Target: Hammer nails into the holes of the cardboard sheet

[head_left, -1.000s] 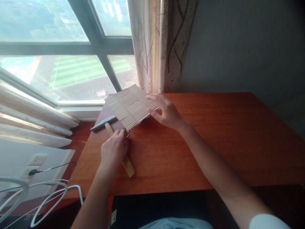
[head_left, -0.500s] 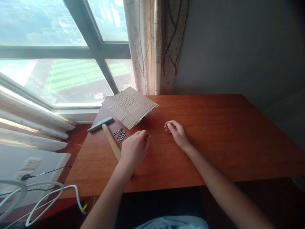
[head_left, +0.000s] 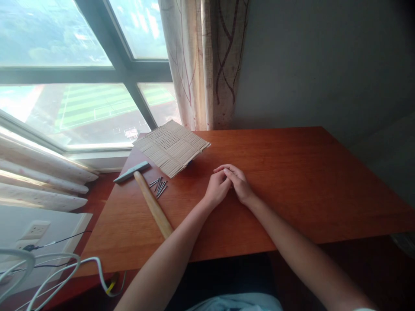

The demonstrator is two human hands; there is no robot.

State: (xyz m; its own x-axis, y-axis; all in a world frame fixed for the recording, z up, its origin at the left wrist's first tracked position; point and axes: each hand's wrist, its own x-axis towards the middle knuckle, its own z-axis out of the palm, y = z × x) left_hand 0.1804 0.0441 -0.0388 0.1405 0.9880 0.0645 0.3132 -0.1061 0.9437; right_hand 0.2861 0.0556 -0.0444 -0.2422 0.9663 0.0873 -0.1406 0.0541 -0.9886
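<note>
Here, left hand [head_left: 218,191] and right hand [head_left: 239,183] curled together on table [head_left: 298,181], grip contents unclear, nails [head_left: 158,186] nearby

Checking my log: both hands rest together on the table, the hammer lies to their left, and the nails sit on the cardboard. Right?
Not the nails: they lie on the bare table beside the hammer handle, just short of the cardboard, as the head view shows. The left hand and right hand do rest together, hammer to their left.

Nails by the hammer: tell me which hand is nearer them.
Left. The left hand rests on the table to the right of the nails; the right hand lies just beyond it, fingertips meeting, farther off.
</note>
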